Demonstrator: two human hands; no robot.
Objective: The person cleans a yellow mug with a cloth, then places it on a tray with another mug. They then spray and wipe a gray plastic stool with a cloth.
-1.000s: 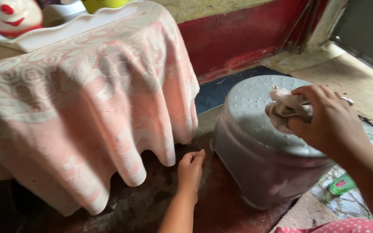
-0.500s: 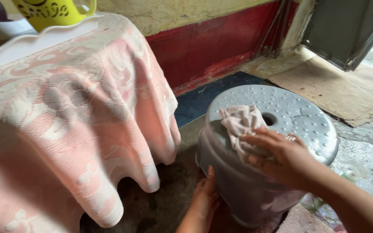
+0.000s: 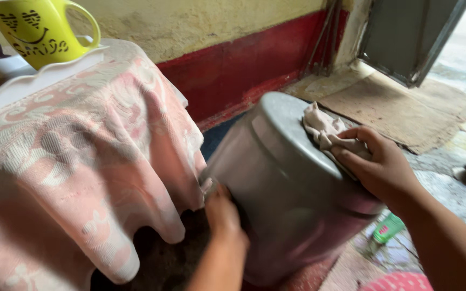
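Two bare hands are engaged on one grey metal drum-shaped container (image 3: 292,199), which stands tilted on the floor just beside the surface draped in a pink and white patterned cloth (image 3: 76,161). The left hand (image 3: 223,210) is pressed flat against the container's lower side wall, fingers extended, its grip closed on nothing; it appears to brace the tilt. The right hand (image 3: 381,167) holds a crumpled off-white rag (image 3: 324,129), its grip clamped on the rag and bearing it against the container's flat top near the rim. Judged from this position, wiping of the top face is the step in hand; continuing would call for steady bracing at the side while the rag travels across the remaining top. A yellow-green plastic mug (image 3: 39,29) sits on a white tray (image 3: 22,86) on the surface, well apart. A small green object (image 3: 388,229) lies on the floor near the container's base; its kind cannot be told.
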